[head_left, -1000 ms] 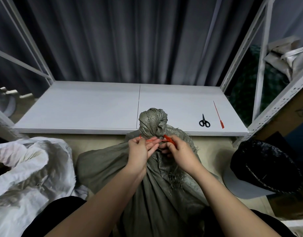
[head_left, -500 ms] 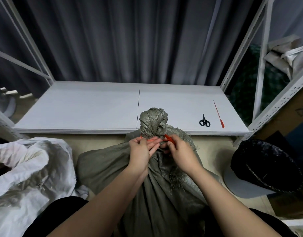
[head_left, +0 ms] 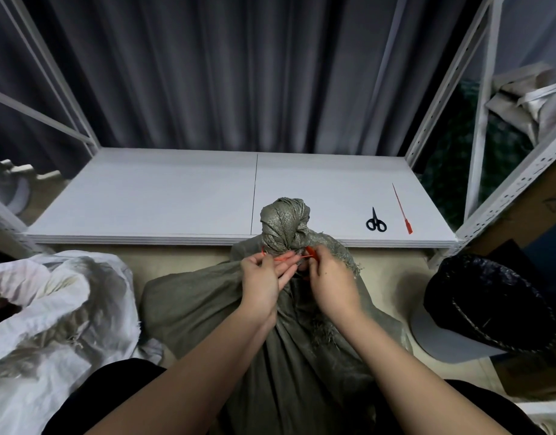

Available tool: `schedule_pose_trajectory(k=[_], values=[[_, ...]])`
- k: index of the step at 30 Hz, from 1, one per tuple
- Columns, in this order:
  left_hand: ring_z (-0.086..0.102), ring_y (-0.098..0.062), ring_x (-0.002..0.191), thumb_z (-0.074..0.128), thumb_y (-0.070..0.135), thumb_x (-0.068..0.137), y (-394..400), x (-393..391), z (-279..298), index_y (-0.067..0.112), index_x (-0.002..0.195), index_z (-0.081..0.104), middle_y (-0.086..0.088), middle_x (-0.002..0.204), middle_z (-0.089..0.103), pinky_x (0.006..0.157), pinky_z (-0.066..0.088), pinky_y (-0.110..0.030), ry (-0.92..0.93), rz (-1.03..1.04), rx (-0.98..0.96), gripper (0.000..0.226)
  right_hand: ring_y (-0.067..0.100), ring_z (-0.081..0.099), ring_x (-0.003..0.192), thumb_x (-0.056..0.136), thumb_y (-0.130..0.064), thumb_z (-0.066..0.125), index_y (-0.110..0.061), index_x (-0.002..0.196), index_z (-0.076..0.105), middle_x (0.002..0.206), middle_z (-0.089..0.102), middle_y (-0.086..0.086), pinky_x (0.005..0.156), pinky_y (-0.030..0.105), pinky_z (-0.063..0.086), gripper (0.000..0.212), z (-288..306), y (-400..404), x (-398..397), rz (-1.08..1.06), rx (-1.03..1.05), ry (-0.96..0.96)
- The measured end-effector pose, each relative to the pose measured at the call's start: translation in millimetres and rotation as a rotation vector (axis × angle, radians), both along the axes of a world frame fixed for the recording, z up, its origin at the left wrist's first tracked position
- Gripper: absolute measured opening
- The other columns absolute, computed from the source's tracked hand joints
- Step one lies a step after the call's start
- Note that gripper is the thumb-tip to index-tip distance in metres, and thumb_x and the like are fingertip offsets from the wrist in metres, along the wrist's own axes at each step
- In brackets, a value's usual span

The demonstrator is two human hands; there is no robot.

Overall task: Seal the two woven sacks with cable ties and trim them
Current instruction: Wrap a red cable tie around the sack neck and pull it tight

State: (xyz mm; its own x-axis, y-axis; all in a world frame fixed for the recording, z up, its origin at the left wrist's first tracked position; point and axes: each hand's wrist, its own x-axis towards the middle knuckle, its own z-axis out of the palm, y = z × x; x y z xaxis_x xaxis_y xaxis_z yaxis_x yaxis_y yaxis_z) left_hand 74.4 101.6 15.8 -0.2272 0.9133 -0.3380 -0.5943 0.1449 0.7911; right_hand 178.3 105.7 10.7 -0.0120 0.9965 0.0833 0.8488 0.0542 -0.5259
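Note:
A grey-green woven sack (head_left: pixel 207 306) stands in front of me, its neck twisted into a bunch (head_left: pixel 284 224). A red cable tie (head_left: pixel 281 258) loops round the neck just under the bunch. My left hand (head_left: pixel 261 277) pinches the tie's thin strap on the left side. My right hand (head_left: pixel 328 277) pinches the tie's head end at the right of the neck. A white woven sack (head_left: pixel 50 309) lies slumped open at the left. Black scissors (head_left: pixel 376 220) and a second red cable tie (head_left: pixel 402 208) lie on the white shelf board (head_left: pixel 163 202).
White metal rack uprights (head_left: pixel 440 98) flank the shelf on both sides, with dark curtains behind. A black bin with a dark liner (head_left: pixel 490 302) stands on the floor at the right. Folded pale cloth (head_left: pixel 531 102) sits on a rack shelf at the far right.
Both hands stay at the sack's neck with the red tie between them; my fingers have shifted only slightly along it. Nothing else has moved.

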Motion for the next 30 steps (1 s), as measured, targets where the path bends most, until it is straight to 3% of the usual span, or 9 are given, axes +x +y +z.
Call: schedule_pose_trajectory(k=[7, 11, 13, 15, 17, 19, 25, 30], values=[[0.072, -0.012, 0.061, 0.024, 0.001, 0.100, 0.1, 0.9, -1.9, 0.004, 0.085, 0.039, -0.021, 0.088, 0.065, 0.058, 0.058, -0.020, 0.049, -0.011, -0.001, 0.022, 0.038, 0.064, 0.098, 0.100, -0.019, 0.037, -0.012, 0.126, 0.045, 0.107, 0.068, 0.020, 0.076, 0.039, 0.044, 0.028, 4.3, -4.1, -8.3, -0.046, -0.009, 0.005], [0.072, -0.008, 0.066, 0.026, 0.001, 0.100, -0.6, 1.7, -1.8, -0.006, 0.085, 0.055, -0.021, 0.097, 0.066, 0.065, 0.058, -0.018, 0.060, -0.097, -0.008, 0.033, 0.039, 0.062, 0.100, 0.100, -0.020, 0.035, -0.013, 0.129, 0.044, 0.109, 0.067, 0.022, 0.078, 0.041, 0.044, 0.031, 5.9, -10.8, -13.4, -0.009, -0.027, 0.041], [0.072, -0.007, 0.068, 0.028, 0.005, 0.101, -1.6, 0.3, -2.5, -0.001, 0.087, 0.058, -0.019, 0.100, 0.067, 0.068, 0.058, -0.018, 0.076, -0.113, -0.023, 0.034, 0.038, 0.062, 0.099, 0.099, -0.020, 0.036, -0.013, 0.125, 0.048, 0.108, 0.067, 0.021, 0.078, 0.041, 0.044, 0.030, 4.6, -9.6, -12.9, 0.005, -0.058, 0.080], [0.071, -0.007, 0.068, 0.034, 0.011, 0.101, -1.2, -3.0, -4.4, 0.003, 0.094, 0.058, -0.014, 0.101, 0.068, 0.063, 0.056, -0.016, 0.111, -0.111, -0.066, 0.026, 0.032, 0.067, 0.083, 0.096, -0.023, 0.036, -0.013, 0.114, 0.057, 0.096, 0.069, 0.017, 0.074, 0.040, 0.048, 0.029, 1.6, -4.4, -11.1, -0.043, -0.140, 0.366], [0.068, -0.005, 0.069, 0.039, 0.015, 0.101, -0.8, -5.9, -5.6, 0.005, 0.102, 0.057, -0.010, 0.096, 0.068, 0.059, 0.054, -0.013, 0.134, -0.113, -0.112, 0.020, 0.018, 0.065, 0.053, 0.097, -0.022, 0.032, -0.010, 0.101, 0.059, 0.075, 0.070, 0.009, 0.053, 0.028, 0.049, 0.029, 0.0, 2.1, -8.7, -0.165, -0.285, 0.800], [0.068, 0.000, 0.061, 0.043, 0.016, 0.099, 0.3, -9.6, -5.9, 0.008, 0.102, 0.057, -0.005, 0.088, 0.068, 0.058, 0.052, -0.013, 0.132, -0.110, -0.145, 0.016, 0.009, 0.062, 0.043, 0.100, -0.016, 0.029, -0.008, 0.095, 0.059, 0.065, 0.069, 0.001, 0.042, 0.017, 0.045, 0.031, 0.7, 6.6, -3.1, -0.226, -0.379, 1.057], [0.060, -0.005, 0.070, 0.050, 0.017, 0.097, 1.7, -16.3, -0.2, 0.017, 0.080, 0.053, 0.001, 0.078, 0.063, 0.055, 0.052, -0.015, 0.083, -0.091, -0.235, 0.016, 0.009, 0.070, 0.058, 0.098, -0.016, 0.044, -0.020, 0.088, 0.056, 0.075, 0.070, -0.003, 0.050, 0.016, 0.048, 0.016, 3.2, -2.1, -3.4, -0.221, -0.472, 1.278], [0.057, -0.007, 0.068, 0.051, 0.015, 0.096, 1.2, -17.5, 0.1, 0.019, 0.078, 0.051, 0.002, 0.075, 0.060, 0.065, 0.050, -0.023, 0.089, -0.116, -0.274, 0.019, 0.010, 0.071, 0.060, 0.098, -0.015, 0.044, -0.018, 0.087, 0.054, 0.072, 0.072, -0.002, 0.051, 0.016, 0.052, 0.016, 0.9, 2.5, -2.0, -0.231, -0.490, 1.370]])
